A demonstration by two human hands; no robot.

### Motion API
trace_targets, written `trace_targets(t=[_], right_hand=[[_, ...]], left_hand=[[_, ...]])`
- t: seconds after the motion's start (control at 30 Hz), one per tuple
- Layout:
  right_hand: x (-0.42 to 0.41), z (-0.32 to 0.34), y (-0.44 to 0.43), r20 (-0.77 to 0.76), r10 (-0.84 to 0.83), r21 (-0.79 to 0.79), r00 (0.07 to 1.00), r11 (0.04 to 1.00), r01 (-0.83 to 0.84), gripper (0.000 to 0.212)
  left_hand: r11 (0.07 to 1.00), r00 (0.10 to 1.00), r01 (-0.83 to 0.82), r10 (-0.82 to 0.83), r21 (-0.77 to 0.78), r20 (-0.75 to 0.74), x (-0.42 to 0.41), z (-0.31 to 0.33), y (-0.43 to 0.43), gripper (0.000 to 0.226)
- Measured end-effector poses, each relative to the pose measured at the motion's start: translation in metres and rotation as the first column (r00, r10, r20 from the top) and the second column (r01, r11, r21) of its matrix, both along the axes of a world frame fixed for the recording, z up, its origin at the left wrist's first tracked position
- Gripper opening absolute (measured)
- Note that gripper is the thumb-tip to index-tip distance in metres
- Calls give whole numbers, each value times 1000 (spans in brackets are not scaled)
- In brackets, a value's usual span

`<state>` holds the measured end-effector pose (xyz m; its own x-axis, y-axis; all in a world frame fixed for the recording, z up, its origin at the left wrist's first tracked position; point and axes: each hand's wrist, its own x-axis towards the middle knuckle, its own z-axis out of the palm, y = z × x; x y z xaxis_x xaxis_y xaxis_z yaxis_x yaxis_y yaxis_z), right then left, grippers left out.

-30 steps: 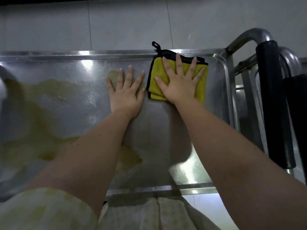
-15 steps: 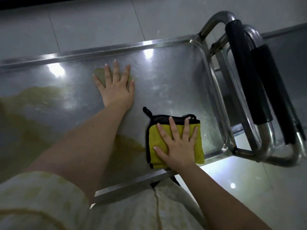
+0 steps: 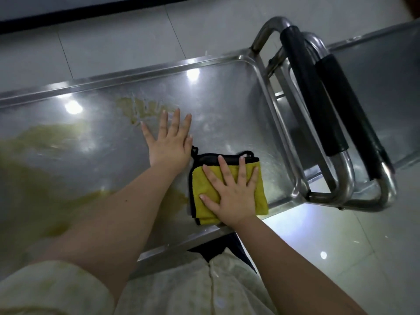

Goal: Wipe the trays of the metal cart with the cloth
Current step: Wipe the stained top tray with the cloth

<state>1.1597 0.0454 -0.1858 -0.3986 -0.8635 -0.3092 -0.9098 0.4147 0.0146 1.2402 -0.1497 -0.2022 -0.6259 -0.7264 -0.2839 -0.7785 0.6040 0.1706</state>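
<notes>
Steel tray [image 3: 227, 71] holds yellow cloth [image 3: 259, 189], both hands.

Top tray [image 3: 227, 98] of the metal cart [image 3: 264, 37]: brushed stainless steel, shallow raised rim, rounded corners. We note yellowish patches across its left and middle surface, but cannot tell whether they are residue or reflection. A tubular steel handle with a black grip [image 3: 311, 87] stands at the tray's right end. The cloth [image 3: 261, 196] is yellow with black edging and a black hanging loop. It lies folded flat on the tray, close to the near rim and toward the right end.
</notes>
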Motion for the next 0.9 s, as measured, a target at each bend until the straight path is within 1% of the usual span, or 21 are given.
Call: trace_targets(t=[0.13, 0.23, 0.37, 0.57, 0.63, 0.73, 0.8, 0.83, 0.9], right_hand=[[-17, 0, 12, 21, 12, -1, 1000, 1000, -12, 73], [-60, 0, 32, -4, -44, 11, 999, 999, 44, 73], [-118, 2, 54, -10, -106, 83, 994, 991, 106, 72], [-110, -4, 50, -12, -77, 85, 997, 993, 78, 71], [-113, -5, 45, -8, -45, 82, 999, 996, 46, 72], [-126, -2, 12, 13, 114, 55, 993, 992, -115, 74], [-140, 0, -30, 19, 200, 16, 980, 980, -200, 75], [-148, 0, -57, 13, 216, -10, 976, 976, -216, 74], [-166, -2, -116, -1, 190, -59, 982, 980, -190, 73]], left_hand=[[1000, 1000, -15, 15, 3, -13, 0, 2, 0, 55], [1000, 999, -26, 26, -2, -21, -1, 2, 0, 55], [999, 999, -44, 44, -15, -29, -4, 0, 1, 55], [998, 997, -54, 53, -27, -49, -2, -2, 0, 54], [998, 997, -56, 54, -36, -57, -1, -3, -1, 55], [998, 997, -48, 46, -37, -58, 0, -4, -2, 57], [997, 997, -49, 45, -62, -56, -1, -5, -1, 57], [996, 998, -49, 45, -74, -52, -1, -4, -1, 57], [996, 998, -41, 37, -80, -48, -2, -5, 0, 56]])
